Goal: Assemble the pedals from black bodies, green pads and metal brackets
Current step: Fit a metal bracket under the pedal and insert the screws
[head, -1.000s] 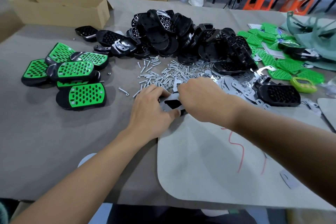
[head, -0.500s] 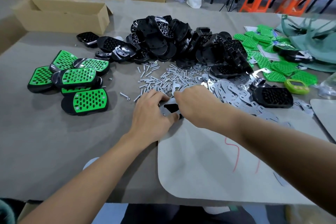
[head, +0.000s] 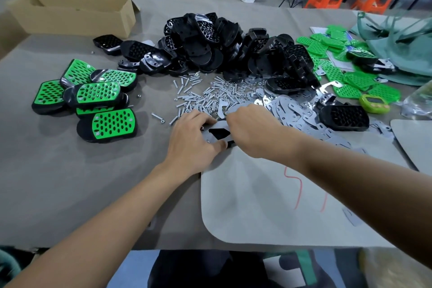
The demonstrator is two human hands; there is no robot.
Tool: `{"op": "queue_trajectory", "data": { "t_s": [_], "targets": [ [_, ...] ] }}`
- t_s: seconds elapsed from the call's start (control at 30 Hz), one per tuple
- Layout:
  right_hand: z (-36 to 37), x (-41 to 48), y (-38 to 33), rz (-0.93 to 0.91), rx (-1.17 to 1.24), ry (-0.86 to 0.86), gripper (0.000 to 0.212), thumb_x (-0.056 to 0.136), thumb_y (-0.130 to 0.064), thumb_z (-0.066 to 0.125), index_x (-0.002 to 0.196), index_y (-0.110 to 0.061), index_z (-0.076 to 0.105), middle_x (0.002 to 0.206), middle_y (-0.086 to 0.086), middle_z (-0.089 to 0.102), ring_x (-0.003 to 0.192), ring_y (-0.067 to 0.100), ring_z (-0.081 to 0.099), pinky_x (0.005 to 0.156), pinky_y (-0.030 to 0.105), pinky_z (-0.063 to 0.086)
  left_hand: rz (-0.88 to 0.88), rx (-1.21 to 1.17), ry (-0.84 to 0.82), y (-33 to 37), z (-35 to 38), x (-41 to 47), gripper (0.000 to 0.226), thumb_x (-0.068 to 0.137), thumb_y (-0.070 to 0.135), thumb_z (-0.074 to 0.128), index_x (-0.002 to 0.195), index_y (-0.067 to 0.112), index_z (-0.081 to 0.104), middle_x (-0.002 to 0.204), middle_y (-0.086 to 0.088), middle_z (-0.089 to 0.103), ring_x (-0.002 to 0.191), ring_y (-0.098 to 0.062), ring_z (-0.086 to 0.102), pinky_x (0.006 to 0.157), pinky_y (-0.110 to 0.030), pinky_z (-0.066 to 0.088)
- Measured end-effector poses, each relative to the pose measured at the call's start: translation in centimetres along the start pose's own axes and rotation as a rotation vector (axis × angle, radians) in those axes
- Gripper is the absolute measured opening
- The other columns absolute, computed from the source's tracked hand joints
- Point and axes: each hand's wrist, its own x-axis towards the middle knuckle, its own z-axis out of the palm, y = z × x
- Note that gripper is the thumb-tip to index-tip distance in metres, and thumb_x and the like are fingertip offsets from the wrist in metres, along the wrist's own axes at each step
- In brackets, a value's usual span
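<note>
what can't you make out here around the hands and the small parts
Head view: the part under the metal bracket, gripped by the left hand; both hands cover all but a dark cut-out.
Head view: what the right hand holds, if anything; its own back hides the fingertips.
Head view: the screws, too small to count.
Head view: the green bag, cut off by the right edge.
</note>
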Motion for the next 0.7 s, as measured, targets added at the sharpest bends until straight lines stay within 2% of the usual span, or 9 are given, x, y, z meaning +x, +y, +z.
{"op": "queue_trajectory", "data": {
  "t_s": [0.07,0.1,0.17,0.27,0.33,0.43,0.57,0.7],
  "targets": [
    [0.1,0.11,-0.16,0.026,-0.025,-0.017,0.023,0.086,-0.007,0.053,0.077,-0.016,0.035,0.067,0.001,0.031,0.055,0.018,0.028,0.049,0.032,0.023,-0.003,-0.004,-0.005,0.04,-0.01,0.02,0.046,0.063,0.031,0.092,0.099,0.013,0.071,0.099,0.004,0.064,0.097,-0.02,0.055,0.089,-0.037,0.044],
    [0.06,0.19,-0.17,0.031,-0.023,-0.025,0.026,0.086,-0.007,0.054,0.074,-0.017,0.033,0.068,0.0,0.03,0.057,0.018,0.031,0.05,0.031,0.025,-0.005,-0.003,-0.005,0.03,-0.02,0.03,0.046,0.063,0.031,0.093,0.099,0.014,0.07,0.1,0.004,0.064,0.097,-0.02,0.055,0.089,-0.038,0.045],
    [-0.14,0.37,-0.08,-0.001,-0.047,-0.038,0.022,0.088,-0.008,0.054,0.08,-0.016,0.035,0.07,0.0,0.029,0.064,0.022,0.04,0.058,0.032,0.033,-0.01,-0.007,-0.004,0.01,0.01,0.07,0.046,0.062,0.032,0.094,0.098,0.014,0.07,0.099,0.004,0.064,0.096,-0.021,0.056,0.089,-0.04,0.045],
    [-0.35,0.44,0.21,-0.124,-0.144,-0.022,0.017,0.091,-0.01,0.051,0.088,-0.018,0.036,0.072,0.0,0.031,0.071,0.025,0.044,0.067,0.035,0.033,-0.015,-0.018,-0.011,0.05,-0.05,0.04,0.047,0.061,0.038,0.09,0.096,0.015,0.069,0.098,0.004,0.063,0.095,-0.02,0.056,0.087,-0.04,0.045],
    [-0.37,0.52,0.45,-0.154,-0.147,-0.017,0.015,0.091,-0.011,0.049,0.084,-0.019,0.037,0.071,0.0,0.035,0.07,0.026,0.046,0.068,0.035,0.036,-0.013,-0.013,-0.018,0.05,-0.06,0.03,0.047,0.06,0.042,0.086,0.095,0.015,0.069,0.097,0.004,0.063,0.094,-0.02,0.055,0.086,-0.04,0.046],
    [-0.21,0.57,0.47,-0.068,-0.009,-0.023,0.023,0.086,-0.009,0.05,0.071,-0.018,0.034,0.068,0.001,0.035,0.067,0.028,0.046,0.062,0.036,0.044,-0.016,-0.013,-0.019,0.09,-0.11,-0.01,0.047,0.061,0.04,0.086,0.097,0.015,0.069,0.098,0.005,0.062,0.095,-0.02,0.055,0.087,-0.04,0.046],
    [0.4,0.67,-0.24,0.096,0.056,-0.017,0.027,0.085,-0.012,0.057,0.076,-0.017,0.032,0.067,0.0,0.028,0.056,0.018,0.028,0.048,0.029,0.021,-0.021,-0.011,-0.028,0.19,-0.18,0.01,0.049,0.06,0.044,0.081,0.099,0.015,0.07,0.099,0.006,0.062,0.096,-0.019,0.054,0.087,-0.037,0.044],
    [0.56,0.6,0.0,0.136,0.016,-0.02,0.023,0.089,-0.012,0.053,0.082,-0.019,0.033,0.068,-0.001,0.028,0.054,0.018,0.026,0.048,0.032,0.016,-0.043,-0.034,-0.043,0.02,-0.25,0.1,0.049,0.063,0.039,0.09,0.102,0.016,0.07,0.101,0.006,0.062,0.098,-0.017,0.053,0.09,-0.039,0.044]
  ]
}}
